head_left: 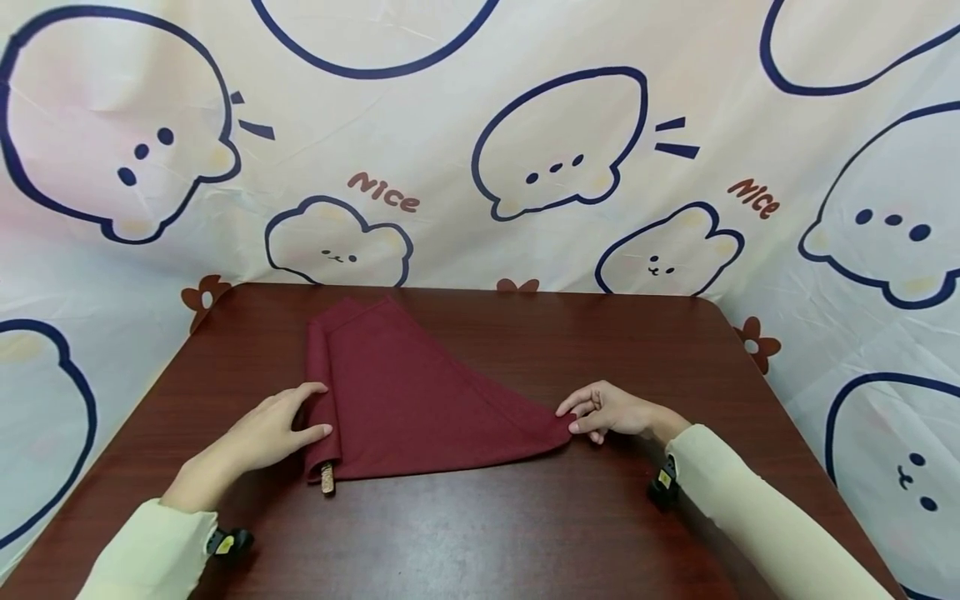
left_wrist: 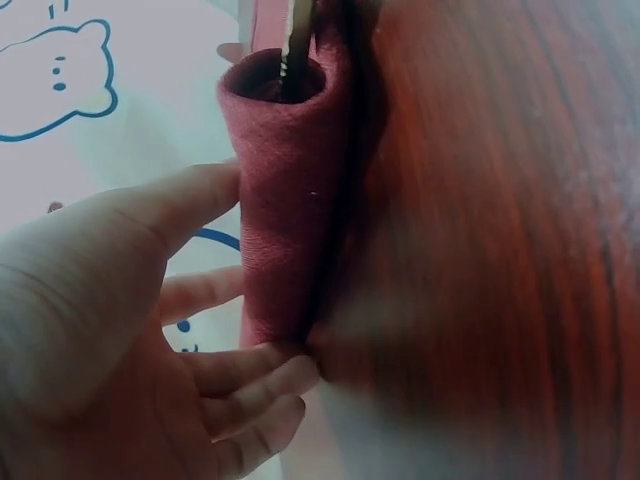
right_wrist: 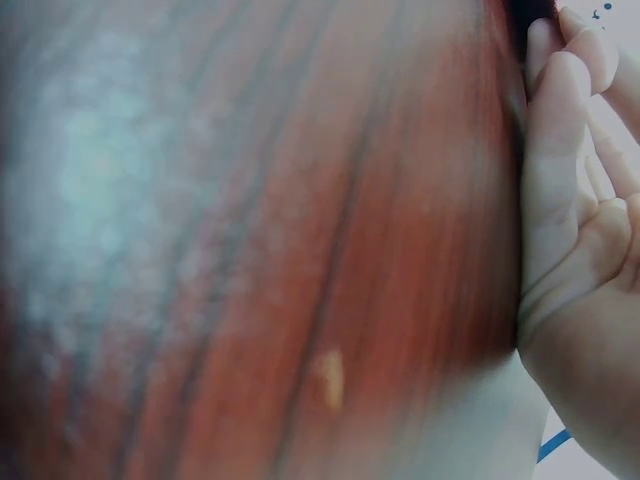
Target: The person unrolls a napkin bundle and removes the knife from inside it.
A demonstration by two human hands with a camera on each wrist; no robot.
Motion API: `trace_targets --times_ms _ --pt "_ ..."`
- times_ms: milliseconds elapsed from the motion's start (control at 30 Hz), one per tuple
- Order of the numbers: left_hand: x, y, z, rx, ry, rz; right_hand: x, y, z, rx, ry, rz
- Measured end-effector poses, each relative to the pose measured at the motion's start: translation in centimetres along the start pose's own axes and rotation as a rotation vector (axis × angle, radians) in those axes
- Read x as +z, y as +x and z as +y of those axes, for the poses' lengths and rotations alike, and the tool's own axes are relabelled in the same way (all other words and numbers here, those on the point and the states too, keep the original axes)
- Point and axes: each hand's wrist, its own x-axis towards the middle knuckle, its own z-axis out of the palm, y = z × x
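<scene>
A dark red cloth [head_left: 427, 400] lies on the table, its left edge rolled into a tube and its right side narrowing to a point. Out of the tube's near end pokes a narrow, light brown, rough-edged piece [head_left: 327, 480]; the rest of it is hidden inside, so its kind cannot be told. My left hand [head_left: 273, 429] holds the roll from the left, thumb nearer me and fingers farther up. In the left wrist view, the roll [left_wrist: 290, 190] shows its hollow end. My right hand [head_left: 611, 412] pinches the cloth's right tip between thumb and fingers.
The cloth lies on a dark brown wooden table [head_left: 480, 533] with rounded far corners. A pale curtain [head_left: 442, 150] with cartoon outlines hangs behind it and along both sides. A black band with a small device sits on each wrist.
</scene>
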Motion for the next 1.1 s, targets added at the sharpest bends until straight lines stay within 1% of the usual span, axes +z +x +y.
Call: trace_targets --times_ms 133,267,433,600,833,1100 --pt "0.3 0.4 0.3 0.015 -0.009 0.005 -0.1 -0.3 0.2 -0.006 -0.010 -0.004" --pt "0.6 0.8 0.9 0.024 -0.015 0.002 -0.5 -0.9 0.2 -0.002 -0.018 0.005" --pt "0.7 1.3 1.9 0.041 -0.010 0.017 -1.4 -2.0 0.3 0.014 -0.014 0.030" --pt "1.2 2.0 3.1 0.067 -0.008 0.017 -2.7 -3.4 0.8 0.016 -0.022 0.051" --pt "1.8 3.0 4.7 0.072 -0.003 -0.001 -4.0 -5.1 1.7 0.029 -0.007 0.050" --pt "2.5 4.0 6.0 0.078 0.014 -0.028 -5.2 -6.3 2.5 0.054 0.009 0.052"
